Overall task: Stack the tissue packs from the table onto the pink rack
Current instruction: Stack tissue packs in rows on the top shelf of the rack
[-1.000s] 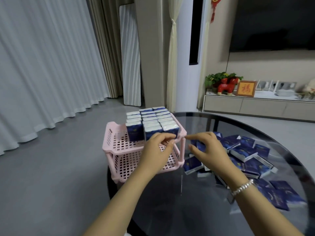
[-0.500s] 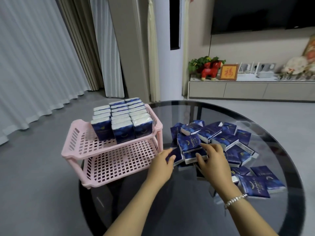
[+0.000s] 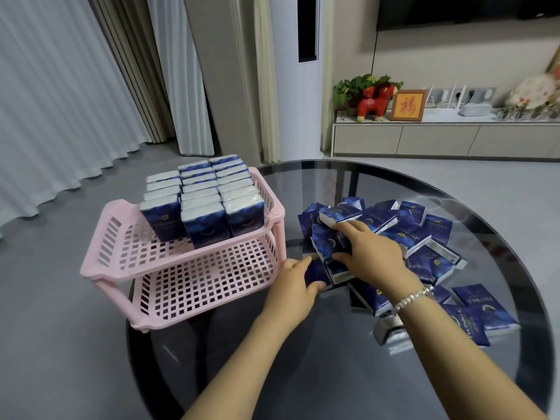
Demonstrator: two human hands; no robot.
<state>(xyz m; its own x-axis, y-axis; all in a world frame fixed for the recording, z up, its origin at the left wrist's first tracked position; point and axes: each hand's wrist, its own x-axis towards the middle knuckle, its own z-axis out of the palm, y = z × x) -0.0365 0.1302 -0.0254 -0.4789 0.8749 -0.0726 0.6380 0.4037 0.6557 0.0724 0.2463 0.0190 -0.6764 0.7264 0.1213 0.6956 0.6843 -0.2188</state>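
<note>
A pink two-tier rack stands at the left edge of the round glass table. Its top tier holds three rows of upright blue tissue packs; the lower tier is bare. A loose heap of blue tissue packs lies on the table to the right of the rack. My left hand grips a dark blue pack at the heap's near left corner. My right hand is closed around another pack just above it, slightly tilted up.
The table's dark rim curves round on the right. Behind stand a low TV cabinet with a red figurine and a framed picture, a white upright air conditioner and curtains over grey floor.
Both hands left the rack's top tier and came down to the heap on the table. Each has closed on a tissue pack. The view swung right and down.
</note>
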